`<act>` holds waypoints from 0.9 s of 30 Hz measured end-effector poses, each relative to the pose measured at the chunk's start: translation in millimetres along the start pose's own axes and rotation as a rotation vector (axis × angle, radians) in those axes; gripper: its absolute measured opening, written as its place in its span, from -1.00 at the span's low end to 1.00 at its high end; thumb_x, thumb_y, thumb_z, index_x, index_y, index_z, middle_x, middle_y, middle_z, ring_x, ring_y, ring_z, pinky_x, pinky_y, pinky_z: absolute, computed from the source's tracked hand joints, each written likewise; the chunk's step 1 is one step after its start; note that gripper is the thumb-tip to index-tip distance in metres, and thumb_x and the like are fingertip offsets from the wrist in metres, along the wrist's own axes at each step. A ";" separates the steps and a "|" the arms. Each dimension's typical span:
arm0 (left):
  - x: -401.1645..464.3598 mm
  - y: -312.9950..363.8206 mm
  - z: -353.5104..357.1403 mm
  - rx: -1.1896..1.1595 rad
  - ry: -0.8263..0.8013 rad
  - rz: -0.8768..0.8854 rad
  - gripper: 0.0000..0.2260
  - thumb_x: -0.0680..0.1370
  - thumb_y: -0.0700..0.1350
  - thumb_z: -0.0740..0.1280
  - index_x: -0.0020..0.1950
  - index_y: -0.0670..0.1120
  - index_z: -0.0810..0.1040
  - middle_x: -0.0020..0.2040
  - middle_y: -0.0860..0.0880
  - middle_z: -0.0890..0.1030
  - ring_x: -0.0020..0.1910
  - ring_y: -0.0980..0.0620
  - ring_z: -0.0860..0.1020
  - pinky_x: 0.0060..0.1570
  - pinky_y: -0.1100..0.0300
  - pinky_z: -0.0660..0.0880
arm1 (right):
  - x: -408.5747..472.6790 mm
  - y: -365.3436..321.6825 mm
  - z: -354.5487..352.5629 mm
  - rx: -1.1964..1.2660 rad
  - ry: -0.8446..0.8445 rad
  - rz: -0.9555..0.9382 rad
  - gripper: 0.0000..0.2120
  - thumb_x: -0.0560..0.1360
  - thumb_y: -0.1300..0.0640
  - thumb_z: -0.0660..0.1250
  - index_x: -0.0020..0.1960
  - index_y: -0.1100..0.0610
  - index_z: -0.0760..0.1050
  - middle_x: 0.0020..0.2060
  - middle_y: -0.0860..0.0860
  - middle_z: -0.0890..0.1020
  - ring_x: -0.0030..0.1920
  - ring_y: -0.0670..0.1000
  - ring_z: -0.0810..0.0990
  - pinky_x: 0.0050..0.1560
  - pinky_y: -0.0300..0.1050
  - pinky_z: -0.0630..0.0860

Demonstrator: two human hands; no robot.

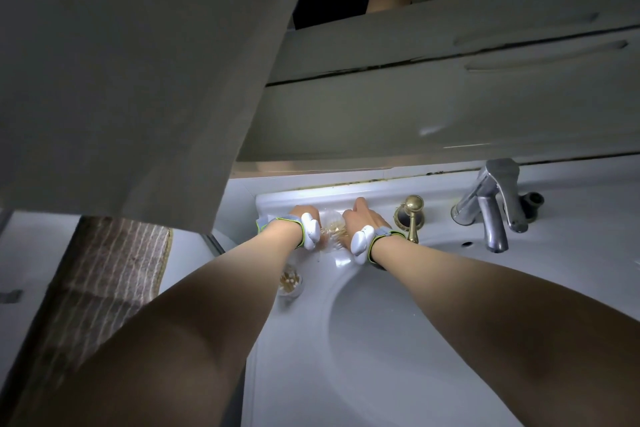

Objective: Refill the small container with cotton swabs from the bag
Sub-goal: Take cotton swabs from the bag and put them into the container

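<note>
A clear plastic bag of cotton swabs (pixel 331 230) with wooden sticks lies on the white sink ledge near the back wall. My left hand (pixel 303 213) grips its left side and my right hand (pixel 362 218) grips its right side, fingers curled over the bag. Both wrists wear white trackers on grey straps. A small round container (pixel 290 282) holding some swabs stands on the ledge, nearer to me and just under my left forearm, apart from the bag.
The white basin (pixel 398 340) opens to the right of the container. A brass knob fitting (pixel 410 215) stands right of my right hand, with a chrome tap (pixel 491 204) beyond it. An open cabinet door (pixel 121 80) hangs overhead on the left.
</note>
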State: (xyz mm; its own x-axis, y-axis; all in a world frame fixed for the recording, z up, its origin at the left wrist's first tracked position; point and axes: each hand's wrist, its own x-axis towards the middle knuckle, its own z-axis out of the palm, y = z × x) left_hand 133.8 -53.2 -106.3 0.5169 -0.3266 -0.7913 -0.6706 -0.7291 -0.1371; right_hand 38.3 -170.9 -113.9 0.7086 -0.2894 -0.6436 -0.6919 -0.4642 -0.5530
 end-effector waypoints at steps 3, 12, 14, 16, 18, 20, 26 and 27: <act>1.9 -0.3 1.9 0.032 -0.071 -0.013 -0.70 0.12 -0.12 0.10 -0.23 0.01 0.06 0.05 0.01 0.19 0.04 -0.01 0.19 -0.03 0.03 0.07 | 1.2 0.7 1.0 -0.037 -0.002 -0.014 -0.78 0.55 0.26 0.10 0.19 0.19 0.22 0.00 0.22 0.51 -0.18 0.16 0.44 -0.16 -0.02 0.32; -7.4 4.4 2.7 -0.107 0.109 0.002 -0.83 0.20 -0.18 0.26 -0.26 0.00 0.40 -0.26 -0.08 0.30 -0.25 -0.02 0.26 -0.26 0.12 0.28 | 6.7 4.8 12.6 -0.394 0.072 -0.153 -0.70 0.56 0.10 0.32 0.26 0.16 0.41 0.29 0.17 0.43 0.02 0.18 0.54 -0.07 -0.01 0.45; -8.7 6.5 3.5 -0.124 0.123 0.024 -0.82 0.13 -0.22 0.23 -0.31 -0.05 0.40 -0.31 -0.06 0.37 -0.27 -0.04 0.32 -0.23 0.14 0.35 | 6.9 3.7 11.2 -0.278 0.045 -0.108 -0.81 0.57 0.12 0.23 0.16 0.13 0.35 0.19 0.19 0.48 -0.09 0.14 0.49 -0.12 -0.01 0.42; -10.1 9.8 2.5 -0.113 0.145 0.026 -0.85 0.18 -0.23 0.23 -0.29 -0.06 0.42 -0.31 -0.06 0.41 -0.28 -0.05 0.35 -0.18 0.18 0.43 | 5.9 3.8 8.5 -0.077 0.038 -0.027 -0.85 0.56 0.15 0.08 0.11 0.14 0.27 0.02 0.20 0.52 -0.16 0.13 0.48 -0.19 -0.02 0.36; -10.1 11.1 1.4 -0.094 0.160 0.025 -0.86 0.29 -0.26 0.25 -0.21 -0.06 0.48 -0.27 -0.07 0.47 -0.27 -0.06 0.39 -0.11 0.19 0.50 | 6.7 3.3 7.1 -0.032 0.039 -0.006 -0.84 0.55 0.18 0.04 0.12 0.14 0.25 -0.03 0.19 0.51 -0.17 0.14 0.48 -0.20 -0.02 0.34; -9.8 9.8 -0.4 -0.079 0.172 0.027 -0.89 0.35 -0.26 0.25 -0.19 -0.09 0.50 -0.25 -0.09 0.44 -0.26 -0.05 0.36 -0.23 0.24 0.36 | 4.9 1.9 6.6 -0.066 0.020 -0.014 -0.87 0.55 0.21 0.05 0.09 0.16 0.26 -0.01 0.18 0.48 -0.12 0.17 0.50 -0.15 -0.01 0.37; -6.5 -1.9 1.4 -0.085 0.175 -0.003 -0.89 0.41 -0.22 0.32 -0.20 -0.03 0.44 -0.17 -0.03 0.26 -0.18 0.00 0.21 -0.25 0.18 0.17 | 4.7 6.3 4.0 -0.075 0.033 -0.022 -0.84 0.54 0.22 0.09 0.12 0.14 0.25 -0.06 0.19 0.49 -0.26 0.11 0.42 -0.25 -0.03 0.31; -5.6 -4.0 2.8 -0.098 0.179 -0.015 -0.88 0.43 -0.18 0.35 -0.19 0.00 0.44 -0.18 -0.02 0.27 -0.19 0.00 0.22 -0.25 0.20 0.18 | 5.5 7.7 3.4 -0.086 0.035 -0.021 -0.82 0.53 0.25 0.09 0.12 0.15 0.24 -0.09 0.16 0.47 -0.29 0.11 0.40 -0.26 -0.04 0.30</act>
State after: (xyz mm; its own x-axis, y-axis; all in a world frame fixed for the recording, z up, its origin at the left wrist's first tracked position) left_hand 132.1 -46.8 -103.0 0.6182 -0.4107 -0.6702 -0.6120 -0.7866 -0.0824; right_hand 36.4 -173.3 -123.4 0.7286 -0.3072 -0.6122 -0.6631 -0.5403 -0.5180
